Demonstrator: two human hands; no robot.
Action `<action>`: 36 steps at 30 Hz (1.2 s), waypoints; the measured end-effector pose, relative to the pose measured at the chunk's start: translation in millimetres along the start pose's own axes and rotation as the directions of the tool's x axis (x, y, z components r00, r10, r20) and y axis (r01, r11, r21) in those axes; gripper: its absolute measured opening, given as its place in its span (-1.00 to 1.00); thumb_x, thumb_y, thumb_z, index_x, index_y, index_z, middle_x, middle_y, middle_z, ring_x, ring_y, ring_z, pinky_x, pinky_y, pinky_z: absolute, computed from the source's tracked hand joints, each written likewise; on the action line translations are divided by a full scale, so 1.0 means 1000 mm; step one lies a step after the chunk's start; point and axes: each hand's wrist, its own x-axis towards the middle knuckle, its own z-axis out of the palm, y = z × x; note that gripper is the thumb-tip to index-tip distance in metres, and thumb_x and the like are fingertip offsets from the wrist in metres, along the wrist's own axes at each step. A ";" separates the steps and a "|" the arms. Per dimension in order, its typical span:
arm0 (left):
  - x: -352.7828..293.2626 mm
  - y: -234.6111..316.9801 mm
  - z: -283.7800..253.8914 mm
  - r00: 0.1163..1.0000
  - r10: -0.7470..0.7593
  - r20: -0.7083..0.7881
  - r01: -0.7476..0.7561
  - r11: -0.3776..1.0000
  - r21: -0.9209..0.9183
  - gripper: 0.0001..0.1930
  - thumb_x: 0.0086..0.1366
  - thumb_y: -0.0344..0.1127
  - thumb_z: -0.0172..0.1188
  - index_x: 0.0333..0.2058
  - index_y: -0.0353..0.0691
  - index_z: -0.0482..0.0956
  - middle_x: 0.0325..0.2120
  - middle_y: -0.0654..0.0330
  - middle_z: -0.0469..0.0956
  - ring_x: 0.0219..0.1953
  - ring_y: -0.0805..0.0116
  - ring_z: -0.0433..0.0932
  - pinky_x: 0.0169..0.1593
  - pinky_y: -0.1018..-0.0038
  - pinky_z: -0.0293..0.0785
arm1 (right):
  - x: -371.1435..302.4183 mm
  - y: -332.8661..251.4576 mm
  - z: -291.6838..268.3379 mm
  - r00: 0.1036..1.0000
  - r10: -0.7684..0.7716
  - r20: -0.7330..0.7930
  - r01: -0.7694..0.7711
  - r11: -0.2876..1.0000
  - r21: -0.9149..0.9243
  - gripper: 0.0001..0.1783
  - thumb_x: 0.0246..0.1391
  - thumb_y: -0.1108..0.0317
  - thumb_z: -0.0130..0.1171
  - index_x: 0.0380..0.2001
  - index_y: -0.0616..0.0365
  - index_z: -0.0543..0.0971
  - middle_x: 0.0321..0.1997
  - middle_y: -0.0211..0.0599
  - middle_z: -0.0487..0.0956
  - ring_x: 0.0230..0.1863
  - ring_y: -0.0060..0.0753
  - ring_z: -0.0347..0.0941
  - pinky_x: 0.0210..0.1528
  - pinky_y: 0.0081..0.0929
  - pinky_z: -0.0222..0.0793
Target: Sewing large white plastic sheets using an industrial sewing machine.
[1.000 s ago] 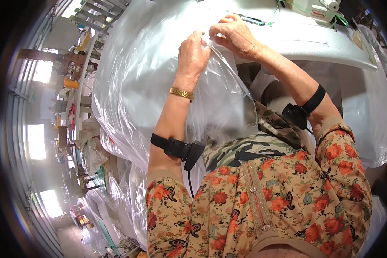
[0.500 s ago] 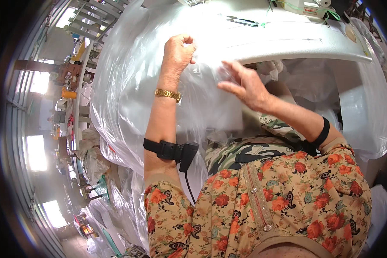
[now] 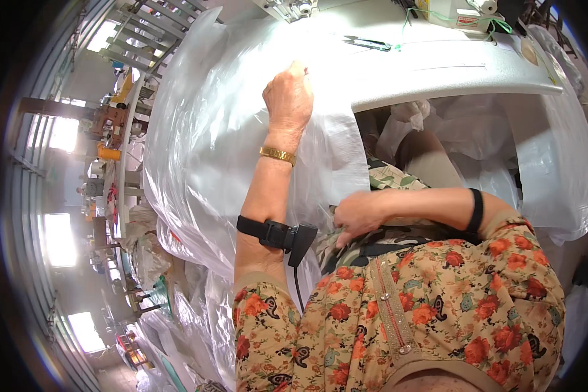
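Note:
A large, shiny heap of clear-white plastic sheeting point(image 3: 202, 124) hangs over the near side of a white work table point(image 3: 457, 81). My left hand point(image 3: 289, 98) is closed at the sheeting's upper part, its fingertips pinching the plastic at the brightly lit tabletop. Lower down, over my lap, my right hand point(image 3: 360, 214) is curled beside the bottom edge of the hanging flap of sheeting point(image 3: 346, 153). One finger points downward; what its fingers hold, if anything, is hidden.
Thread snips point(image 3: 367, 43) lie on the tabletop near green thread. Part of a sewing machine point(image 3: 297, 9) stands at the far edge. A white box-shaped item point(image 3: 457, 14) with a green cord sits at the far right. More plastic point(image 3: 562, 176) hangs at right.
My right hand has dropped from beside the table edge to my lap. My left hand has shifted slightly right and down, turning its back upward. The hanging flap now lies straighter.

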 end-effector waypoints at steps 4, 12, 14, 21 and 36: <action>-0.011 -0.006 -0.002 0.997 -0.048 -0.063 0.043 0.996 -0.078 -0.95 0.19 -0.43 0.15 -0.38 -0.24 0.48 -0.50 0.00 0.59 -0.38 -0.05 0.60 -0.30 0.15 0.47 | -0.042 0.008 -0.076 0.590 0.109 -0.800 -0.009 0.992 0.128 -0.81 0.14 0.25 0.18 -0.38 0.15 0.59 -0.54 -0.12 0.56 -0.51 -0.12 0.53 -0.34 -0.23 0.45; -0.011 -0.006 -0.004 0.994 -0.066 -0.087 0.050 0.982 -0.182 -0.88 0.13 -0.46 0.24 -0.40 -0.25 0.44 -0.47 0.08 0.58 -0.39 0.01 0.58 -0.31 0.21 0.45 | -0.013 0.040 -0.146 0.166 -0.026 -0.986 -0.440 0.893 -0.098 -0.59 -0.01 0.01 0.30 -0.24 0.10 0.63 0.06 -0.33 0.54 0.23 -0.16 0.23 0.19 -0.04 0.10; -0.011 -0.008 -0.004 0.993 -0.073 -0.090 0.054 0.978 -0.201 -0.85 0.13 -0.45 0.26 -0.42 -0.25 0.43 -0.49 0.10 0.55 -0.43 0.05 0.55 -0.32 0.24 0.44 | -0.007 0.047 -0.151 0.242 -0.001 -0.970 -0.427 0.898 -0.108 -0.70 -0.02 0.12 0.29 -0.29 0.08 0.66 0.07 -0.33 0.53 0.20 -0.17 0.27 0.16 -0.10 0.13; -0.012 -0.014 -0.001 0.989 -0.097 -0.114 0.061 0.958 -0.279 -0.81 0.11 -0.44 0.31 -0.44 -0.25 0.42 -0.50 0.10 0.54 -0.47 0.08 0.52 -0.35 0.28 0.42 | -0.009 0.055 -0.153 0.247 0.090 -0.965 -0.455 0.890 -0.033 -0.77 -0.01 0.24 0.22 -0.30 0.08 0.68 0.09 -0.32 0.52 0.21 -0.18 0.26 0.18 -0.11 0.10; -0.013 -0.005 -0.005 0.979 0.094 -0.183 -0.121 0.983 -0.141 -0.94 0.12 -0.41 0.30 -0.41 -0.20 0.59 -0.34 0.21 0.59 -0.30 0.21 0.56 -0.22 0.35 0.44 | 0.008 0.073 -0.164 0.160 -0.015 -0.987 -0.518 0.850 -0.097 -0.85 -0.08 0.28 0.30 -0.41 0.08 0.65 -0.03 -0.30 0.55 0.12 -0.16 0.30 0.09 -0.11 0.14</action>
